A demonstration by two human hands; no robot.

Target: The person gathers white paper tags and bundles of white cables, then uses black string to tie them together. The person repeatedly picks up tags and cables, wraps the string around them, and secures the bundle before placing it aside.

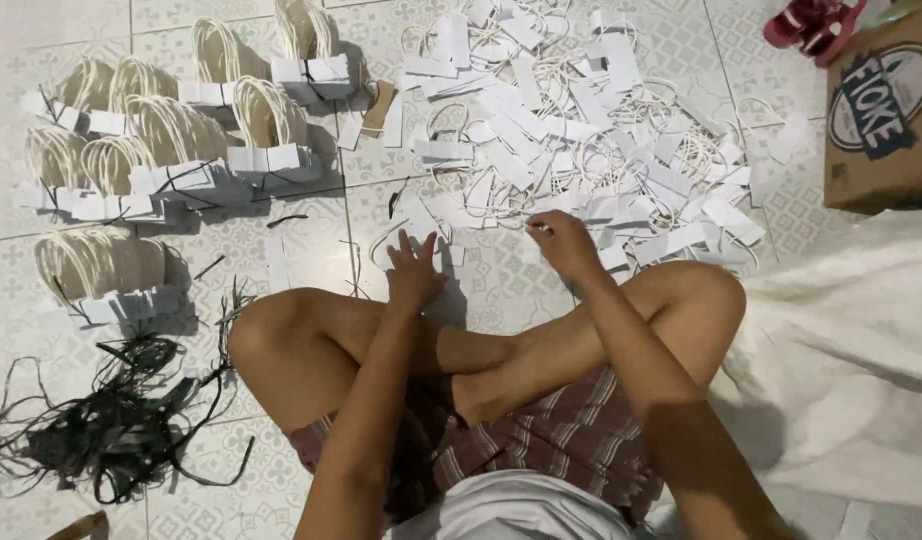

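I sit cross-legged on a patterned tile floor. My left hand (413,268) rests flat, fingers spread, on a small white paper strip with a cord loop lying on the tiles in front of my knee. My right hand (561,243) reaches into the near edge of a loose heap of white paper strips with cord handles (581,130) and pinches one strip between its fingertips. The heap spreads across the floor ahead of me.
Tied bundles of finished cord handles (171,150) stand in rows at the left. A tangle of black plastic straps (111,420) lies at lower left. A brown cardboard box (886,120) sits at upper right beside a red sandal (811,22). White cloth (841,350) lies to my right.
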